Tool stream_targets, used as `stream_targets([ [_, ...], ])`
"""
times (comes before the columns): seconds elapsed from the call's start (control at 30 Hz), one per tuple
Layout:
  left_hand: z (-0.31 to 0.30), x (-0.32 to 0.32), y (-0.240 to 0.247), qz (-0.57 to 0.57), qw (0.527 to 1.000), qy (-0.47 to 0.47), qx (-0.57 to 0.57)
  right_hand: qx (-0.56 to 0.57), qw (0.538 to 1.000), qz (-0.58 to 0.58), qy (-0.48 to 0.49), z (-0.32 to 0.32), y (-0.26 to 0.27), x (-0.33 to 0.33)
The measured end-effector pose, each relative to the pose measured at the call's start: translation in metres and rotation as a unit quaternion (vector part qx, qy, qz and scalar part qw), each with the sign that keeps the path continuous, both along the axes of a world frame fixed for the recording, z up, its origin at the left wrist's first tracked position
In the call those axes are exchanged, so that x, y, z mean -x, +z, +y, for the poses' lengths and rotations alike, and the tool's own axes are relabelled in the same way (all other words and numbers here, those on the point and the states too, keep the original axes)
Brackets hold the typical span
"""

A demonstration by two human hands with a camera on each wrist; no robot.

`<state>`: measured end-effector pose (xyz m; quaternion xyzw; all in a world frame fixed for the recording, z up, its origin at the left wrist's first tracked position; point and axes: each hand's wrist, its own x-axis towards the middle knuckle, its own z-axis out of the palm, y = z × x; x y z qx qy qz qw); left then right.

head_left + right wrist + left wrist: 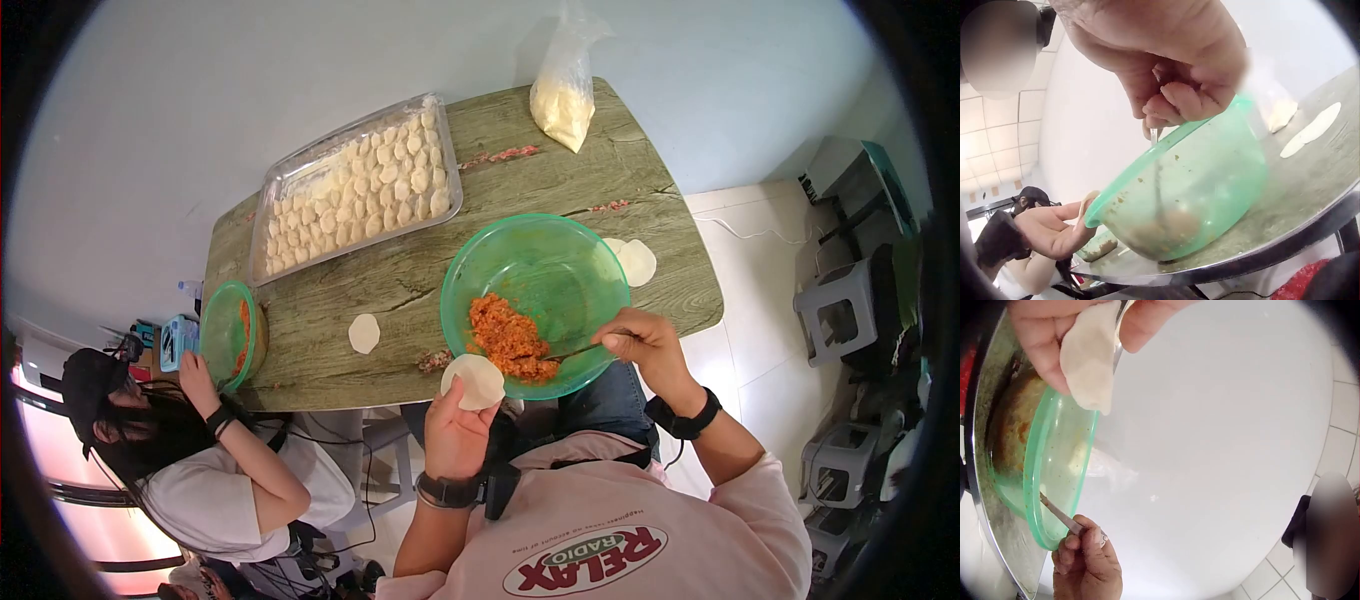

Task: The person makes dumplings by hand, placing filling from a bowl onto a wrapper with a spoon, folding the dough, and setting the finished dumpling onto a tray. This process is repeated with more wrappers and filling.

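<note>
My left hand holds a round, pale dumpling wrapper close to the near left rim of a green plastic bowl. The thumb lies over the wrapper in the head view, and its edge sags between thumb and fingers in the left wrist view. Inside the bowl, orange-red minced filling is heaped toward the near left side. My right hand grips the handle of a metal spoon over the right rim. The spoon's far end is buried in the filling.
Rows of dumplings fill much of a metal tray at the back left. A plastic bag of pale flour-like stuff stands at the back. Loose wrappers lie right of the bowl, another left. A seated person reaches to a second green bowl.
</note>
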<state>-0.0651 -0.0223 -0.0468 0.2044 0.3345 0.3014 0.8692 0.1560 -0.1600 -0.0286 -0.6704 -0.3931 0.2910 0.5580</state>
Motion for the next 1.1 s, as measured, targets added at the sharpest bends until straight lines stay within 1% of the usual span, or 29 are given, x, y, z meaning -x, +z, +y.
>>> stream_targets([
  [0.07, 0.0, 0.0, 0.0, 0.0, 1.0, 0.0, -0.001, 0.014, 0.997, 0.069, -0.021, -0.002, 0.001, 0.0],
  [0.1, 0.001, 0.0, -0.001, 0.001, 1.0, -0.001, -0.002, 0.014, 0.997, 0.069, -0.021, -0.001, 0.001, 0.0],
  [0.17, 0.001, 0.0, -0.001, 0.004, 1.0, -0.003, -0.003, 0.035, 0.988, 0.142, -0.055, 0.0, 0.002, 0.001],
  [0.2, 0.002, 0.0, -0.001, 0.007, 1.0, -0.005, -0.003, 0.035, 0.988, 0.142, -0.057, 0.001, 0.004, 0.002],
  [0.27, 0.002, 0.001, 0.001, -0.002, 1.0, -0.008, -0.004, 0.057, 0.977, 0.19, -0.081, 0.003, 0.007, 0.001],
  [0.3, 0.002, 0.001, 0.002, -0.011, 1.0, -0.01, -0.004, 0.057, 0.977, 0.19, -0.081, 0.004, 0.007, -0.001],
  [0.37, 0.002, 0.001, 0.004, -0.018, 1.0, -0.013, -0.002, 0.038, 0.961, 0.253, -0.11, 0.004, 0.003, -0.005],
  [0.4, 0.002, 0.001, 0.005, -0.024, 1.0, -0.015, 0.0, 0.037, 0.961, 0.252, -0.11, 0.003, 0.0, -0.007],
  [0.47, 0.002, -0.002, 0.01, -0.032, 0.999, -0.028, -0.01, 0.01, 0.939, 0.317, -0.13, 0.002, -0.006, -0.01],
  [0.53, 0.001, -0.006, 0.016, -0.04, 0.998, -0.04, -0.019, -0.005, 0.936, 0.325, -0.135, 0.001, -0.003, -0.012],
  [0.6, -0.001, -0.013, 0.022, -0.05, 0.997, -0.056, -0.001, -0.019, 0.933, 0.332, -0.138, 0.0, 0.004, -0.012],
  [0.63, -0.002, -0.017, 0.024, -0.052, 0.997, -0.053, -0.002, -0.05, 0.931, 0.333, -0.141, 0.0, 0.01, -0.01],
  [0.67, -0.003, -0.02, 0.025, -0.066, 0.995, -0.074, -0.007, -0.082, 0.928, 0.334, -0.144, 0.0, 0.015, -0.007],
  [0.7, -0.004, -0.023, 0.026, -0.08, 0.992, -0.095, -0.011, -0.081, 0.928, 0.333, -0.142, -0.001, 0.02, -0.002],
  [0.77, -0.007, -0.03, 0.032, -0.092, 0.99, -0.104, -0.002, -0.12, 0.944, 0.279, -0.131, -0.004, 0.028, 0.008],
  [0.8, -0.008, -0.033, 0.035, -0.102, 0.988, -0.114, 0.008, -0.12, 0.944, 0.278, -0.13, -0.007, 0.03, 0.014],
  [0.83, -0.008, -0.034, 0.037, -0.104, 0.988, -0.113, 0.008, -0.127, 0.963, 0.21, -0.108, -0.01, 0.032, 0.02],
  [0.87, -0.009, -0.036, 0.038, -0.112, 0.985, -0.132, 0.002, -0.133, 0.977, 0.142, -0.085, -0.012, 0.033, 0.023],
  [0.9, -0.009, -0.036, 0.039, -0.121, 0.981, -0.152, -0.004, -0.132, 0.978, 0.141, -0.084, -0.013, 0.033, 0.023],
  [0.93, -0.01, -0.037, 0.041, -0.121, 0.981, -0.151, -0.004, -0.147, 0.987, -0.046, -0.034, -0.014, 0.033, 0.023],
  [0.97, -0.01, -0.037, 0.044, -0.129, 0.981, -0.147, 0.006, -0.157, 0.96, -0.231, 0.016, -0.015, 0.033, 0.024],
  [1.0, -0.011, -0.037, 0.045, -0.138, 0.98, -0.143, 0.016, -0.154, 0.956, -0.246, 0.037, -0.016, 0.037, 0.028],
  [1.03, -0.01, -0.037, 0.044, -0.138, 0.98, -0.142, 0.017, -0.153, 0.956, -0.246, 0.038, -0.017, 0.038, 0.027],
  [1.1, -0.008, -0.035, 0.042, -0.142, 0.979, -0.145, 0.023, -0.163, 0.942, -0.282, 0.074, -0.017, 0.039, 0.026],
])
